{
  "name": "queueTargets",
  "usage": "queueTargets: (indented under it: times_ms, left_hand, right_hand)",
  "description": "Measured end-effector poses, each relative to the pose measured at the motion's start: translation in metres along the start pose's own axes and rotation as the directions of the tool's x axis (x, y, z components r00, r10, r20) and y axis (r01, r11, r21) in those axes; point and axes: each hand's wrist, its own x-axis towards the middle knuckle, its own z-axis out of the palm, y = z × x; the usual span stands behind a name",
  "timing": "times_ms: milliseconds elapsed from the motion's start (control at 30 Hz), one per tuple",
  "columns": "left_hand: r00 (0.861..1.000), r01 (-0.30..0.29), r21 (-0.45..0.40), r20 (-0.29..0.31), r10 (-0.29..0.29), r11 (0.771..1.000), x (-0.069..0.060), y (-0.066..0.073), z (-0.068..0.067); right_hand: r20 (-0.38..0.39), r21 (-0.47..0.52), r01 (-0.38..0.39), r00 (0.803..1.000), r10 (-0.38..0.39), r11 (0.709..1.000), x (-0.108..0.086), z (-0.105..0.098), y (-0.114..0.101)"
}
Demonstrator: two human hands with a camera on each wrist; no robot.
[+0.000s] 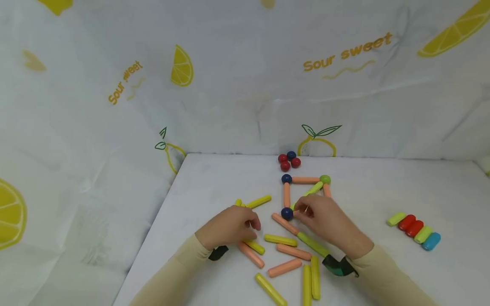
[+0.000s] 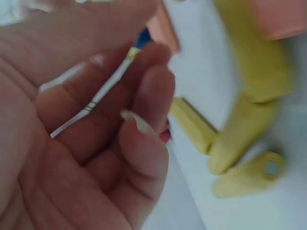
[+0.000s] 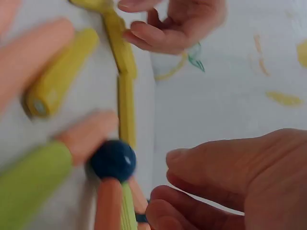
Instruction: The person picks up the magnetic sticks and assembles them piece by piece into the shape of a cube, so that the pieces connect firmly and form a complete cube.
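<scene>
Yellow sticks (image 1: 307, 285) are lying near, while the left hand (image 1: 231, 227) is hanging empty and the right hand (image 1: 327, 220), pinching narrowly around nothing I see, is maybe fixing the square's (image 1: 305, 180) near-left blue ball (image 1: 287, 213), needing gentle pushing.

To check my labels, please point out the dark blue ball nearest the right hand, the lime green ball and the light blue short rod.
Nearest dark blue ball (image 1: 286, 213): head view, middle of visible surface.
Lime green ball (image 1: 325, 179): head view, middle of visible surface.
Light blue short rod (image 1: 431, 241): head view, middle of upper side.
</scene>
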Motion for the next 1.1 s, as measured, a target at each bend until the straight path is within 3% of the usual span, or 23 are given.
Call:
queueTargets:
  times_ms: [133,233,367,567,700,900,1000,1100]
  left_hand:
    - [0.994,-0.099,0.060,0.056,0.096,0.993,-0.024,-0.004,0.006]
    - [0.986,-0.167,0.148,0.036,0.164,0.975,-0.032,-0.003,0.011]
    - [0.974,-0.219,0.242,-0.003,0.227,0.945,-0.037,-0.004,0.018]
    - [0.968,-0.242,0.272,0.008,0.249,0.931,-0.040,-0.003,0.024]
    - [0.972,-0.230,0.288,0.021,0.234,0.930,-0.041,-0.001,0.023]
    - [0.964,-0.258,0.370,0.031,0.265,0.893,-0.040,-0.001,0.022]
    - [0.958,-0.269,0.345,0.003,0.285,0.899,-0.037,-0.002,0.019]
    - [0.961,-0.265,0.228,-0.020,0.277,0.937,-0.032,-0.002,0.013]
  right_hand:
    - [0.055,-0.120,0.067,0.997,-0.061,0.991,-0.011,0.024,-0.025]
    - [0.024,-0.207,0.086,0.996,-0.083,0.975,-0.012,0.035,-0.030]
    - [0.001,-0.238,0.082,0.996,-0.084,0.968,-0.012,0.043,-0.033]
    - [-0.043,-0.264,0.066,0.996,-0.080,0.962,-0.009,0.049,-0.036]
    - [-0.058,-0.273,0.055,0.996,-0.074,0.960,-0.007,0.050,-0.036]
    - [-0.049,-0.267,0.035,0.998,-0.050,0.963,-0.007,0.050,-0.034]
    - [-0.013,-0.243,0.015,1.000,-0.019,0.970,-0.007,0.049,-0.034]
    - [0.037,-0.187,-0.013,0.999,0.020,0.982,-0.005,0.046,-0.036]
